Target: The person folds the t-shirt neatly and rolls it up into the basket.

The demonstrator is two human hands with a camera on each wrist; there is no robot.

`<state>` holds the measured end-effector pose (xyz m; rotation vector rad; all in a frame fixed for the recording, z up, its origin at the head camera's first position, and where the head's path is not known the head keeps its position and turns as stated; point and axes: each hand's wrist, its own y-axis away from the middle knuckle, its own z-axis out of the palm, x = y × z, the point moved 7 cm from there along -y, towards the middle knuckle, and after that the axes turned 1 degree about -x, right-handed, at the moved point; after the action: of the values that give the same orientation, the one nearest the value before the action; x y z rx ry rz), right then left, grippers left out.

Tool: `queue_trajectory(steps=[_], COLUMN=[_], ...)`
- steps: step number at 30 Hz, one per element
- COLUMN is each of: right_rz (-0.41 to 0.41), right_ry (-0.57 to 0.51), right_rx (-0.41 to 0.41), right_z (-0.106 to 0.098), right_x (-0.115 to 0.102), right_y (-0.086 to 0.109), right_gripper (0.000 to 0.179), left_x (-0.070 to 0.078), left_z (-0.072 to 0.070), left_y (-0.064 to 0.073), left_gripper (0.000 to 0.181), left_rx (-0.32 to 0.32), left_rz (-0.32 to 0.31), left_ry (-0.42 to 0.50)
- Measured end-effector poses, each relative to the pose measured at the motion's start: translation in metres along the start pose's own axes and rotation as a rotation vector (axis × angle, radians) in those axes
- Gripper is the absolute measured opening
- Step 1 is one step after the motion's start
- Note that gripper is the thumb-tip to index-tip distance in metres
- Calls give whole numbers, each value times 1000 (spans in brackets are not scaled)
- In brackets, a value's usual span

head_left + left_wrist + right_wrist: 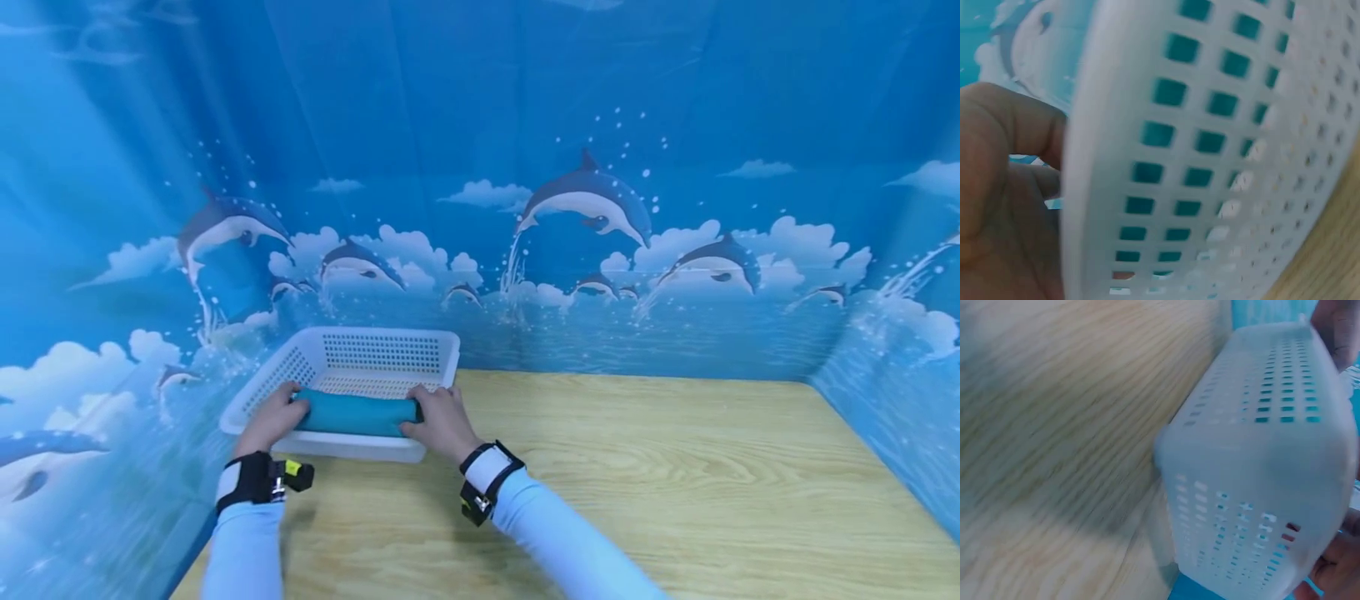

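A smooth teal roll [354, 415], its material hard to make out, lies lengthwise at the near side of a white perforated plastic basket [352, 447]. My left hand [276, 417] grips the roll's left end, fingers over the top. At the opposite end my right hand [444, 422] holds it between thumb and fingers. In the left wrist view, the basket wall [1113, 137] covers part of the left hand [1007, 181], and teal shows through its holes. The right wrist view has the basket's corner [1260, 456] in front, with part of the right hand [1338, 565] behind the rim.
The basket stands on a wood-grain table [637, 467], toward its far left corner. A blue curtain [465, 100] printed with dolphins and clouds hangs behind the table and along both sides. Both wrists carry strapped cameras.
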<state>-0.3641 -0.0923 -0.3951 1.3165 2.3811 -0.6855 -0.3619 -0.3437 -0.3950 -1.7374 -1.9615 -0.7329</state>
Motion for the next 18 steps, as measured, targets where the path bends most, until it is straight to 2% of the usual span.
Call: queue_trajectory(steps=[4,8,11,13,16,18], right_rz=[-4,24,47,44,15,-6], right_ry=[187,369,377,351,306,299], right_rx=[-47,-175,-261,-284,-270,-249], right_z=[5,9,11,12,12,9], right_x=[2,3,5,6,9,13], right_y=[-2,-2,0,2,5,8], right_gripper=[31,52,57,56,55,57], left_x=[5,4,0,0,1,4], left_z=[9,21,26,28,27,24], left_y=[-9,-17,-20,-20,-17,-15], left_gripper=[43,39,39,39,42,47], left_rx=[-38,-104,-133,-144,-151,-129], left_rz=[12,-35,-78,-80,-55,-58], left_ry=[-138,-249,-254,-251,-262,-258])
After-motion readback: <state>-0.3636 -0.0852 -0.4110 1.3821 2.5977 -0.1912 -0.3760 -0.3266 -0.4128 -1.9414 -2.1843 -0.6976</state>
